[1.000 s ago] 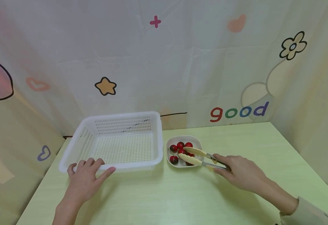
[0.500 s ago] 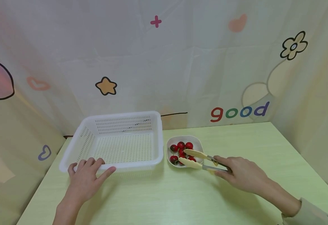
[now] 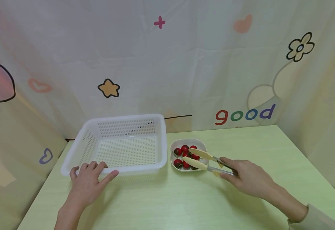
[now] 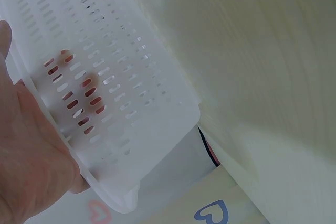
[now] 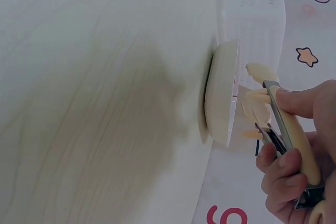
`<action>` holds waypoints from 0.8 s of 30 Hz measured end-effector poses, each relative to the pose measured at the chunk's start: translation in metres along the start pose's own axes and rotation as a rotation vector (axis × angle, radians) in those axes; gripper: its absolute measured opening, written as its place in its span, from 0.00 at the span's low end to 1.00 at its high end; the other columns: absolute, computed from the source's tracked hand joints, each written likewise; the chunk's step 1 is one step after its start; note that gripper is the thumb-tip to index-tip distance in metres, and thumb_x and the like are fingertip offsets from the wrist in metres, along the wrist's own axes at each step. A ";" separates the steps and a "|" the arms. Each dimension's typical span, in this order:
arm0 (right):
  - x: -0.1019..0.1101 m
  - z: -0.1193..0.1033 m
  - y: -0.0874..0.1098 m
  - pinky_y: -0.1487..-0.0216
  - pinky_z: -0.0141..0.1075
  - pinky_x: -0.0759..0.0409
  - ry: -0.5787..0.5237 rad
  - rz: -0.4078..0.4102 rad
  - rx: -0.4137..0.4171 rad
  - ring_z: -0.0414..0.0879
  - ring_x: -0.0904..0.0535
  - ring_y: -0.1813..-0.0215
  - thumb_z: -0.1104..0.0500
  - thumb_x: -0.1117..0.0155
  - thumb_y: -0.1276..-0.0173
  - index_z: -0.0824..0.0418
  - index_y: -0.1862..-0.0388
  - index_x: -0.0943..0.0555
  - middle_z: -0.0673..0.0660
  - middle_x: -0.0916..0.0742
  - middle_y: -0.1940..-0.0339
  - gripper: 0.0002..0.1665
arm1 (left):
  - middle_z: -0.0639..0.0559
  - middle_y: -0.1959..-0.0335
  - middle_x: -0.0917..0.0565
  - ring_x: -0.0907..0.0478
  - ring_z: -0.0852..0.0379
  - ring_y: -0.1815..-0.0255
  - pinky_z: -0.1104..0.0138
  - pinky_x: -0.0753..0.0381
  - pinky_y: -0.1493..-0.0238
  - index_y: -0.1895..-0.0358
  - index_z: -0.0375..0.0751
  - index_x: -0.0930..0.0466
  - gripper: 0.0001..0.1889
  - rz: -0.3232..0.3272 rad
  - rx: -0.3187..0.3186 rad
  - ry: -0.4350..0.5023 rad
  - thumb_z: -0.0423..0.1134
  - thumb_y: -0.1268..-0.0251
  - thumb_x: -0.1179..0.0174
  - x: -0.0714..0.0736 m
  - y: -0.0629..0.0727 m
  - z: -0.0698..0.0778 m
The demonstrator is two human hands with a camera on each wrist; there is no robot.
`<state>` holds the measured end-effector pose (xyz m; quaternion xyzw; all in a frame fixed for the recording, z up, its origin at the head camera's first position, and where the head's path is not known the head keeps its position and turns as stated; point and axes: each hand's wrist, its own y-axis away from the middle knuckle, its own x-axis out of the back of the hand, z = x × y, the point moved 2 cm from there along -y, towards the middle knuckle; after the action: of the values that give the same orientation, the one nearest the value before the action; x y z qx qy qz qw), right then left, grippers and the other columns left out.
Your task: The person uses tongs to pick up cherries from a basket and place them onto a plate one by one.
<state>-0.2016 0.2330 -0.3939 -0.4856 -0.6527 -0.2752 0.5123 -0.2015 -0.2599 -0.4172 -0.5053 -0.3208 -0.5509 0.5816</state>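
Observation:
My left hand [image 3: 88,185] grips the near rim of a white perforated plastic basket [image 3: 144,167], fingers over the edge and thumb outside. In the left wrist view its fingertips show through the slots of the basket wall [image 4: 136,129]. My right hand [image 3: 249,177] holds metal kitchen tongs [image 3: 195,163] with cream scalloped tips. The tips are spread apart over a small white dish [image 3: 189,141] of red cherries [image 3: 178,163], several with thin stems. Seen from the right wrist, the tongs [image 5: 298,142] lie between thumb and curled fingers, their tips above the dish rim; the cherries are hidden there.
Basket and dish stand side by side on a pale yellow-green table [image 3: 167,201]. Behind them hangs a printed curtain [image 3: 173,80] with a star, hearts and the word "good". More curtain closes off both sides.
The tongs have shifted slightly over the dish, and a couple of cherries under their tips sit differently. My left hand and the basket have stayed in place.

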 end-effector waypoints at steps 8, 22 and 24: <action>-0.001 0.004 0.000 0.79 0.34 0.42 -0.030 0.065 -0.034 0.37 0.38 0.77 0.43 0.32 0.28 0.60 0.29 0.23 0.44 0.32 0.79 0.35 | 0.47 0.56 0.21 0.29 0.36 0.48 0.30 0.52 0.41 0.50 0.45 0.19 0.29 -0.009 0.005 -0.001 0.69 0.28 0.47 0.000 0.000 0.000; -0.004 0.034 -0.007 0.76 0.37 0.38 -0.093 0.173 -0.119 0.43 0.34 0.76 0.43 0.34 0.25 0.67 0.31 0.28 0.49 0.29 0.78 0.36 | 0.48 0.58 0.22 0.29 0.36 0.49 0.29 0.52 0.42 0.52 0.45 0.19 0.29 0.004 -0.008 0.015 0.69 0.28 0.47 -0.001 0.000 -0.001; -0.005 0.040 -0.008 0.76 0.37 0.39 -0.108 0.173 -0.146 0.43 0.34 0.76 0.44 0.35 0.25 0.67 0.34 0.26 0.50 0.28 0.77 0.33 | 0.48 0.58 0.22 0.29 0.36 0.49 0.29 0.52 0.42 0.52 0.45 0.19 0.29 0.006 -0.009 0.017 0.69 0.28 0.47 -0.001 0.000 -0.001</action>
<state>-0.2246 0.2622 -0.4101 -0.5903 -0.6130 -0.2504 0.4616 -0.2017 -0.2602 -0.4187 -0.5040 -0.3119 -0.5550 0.5838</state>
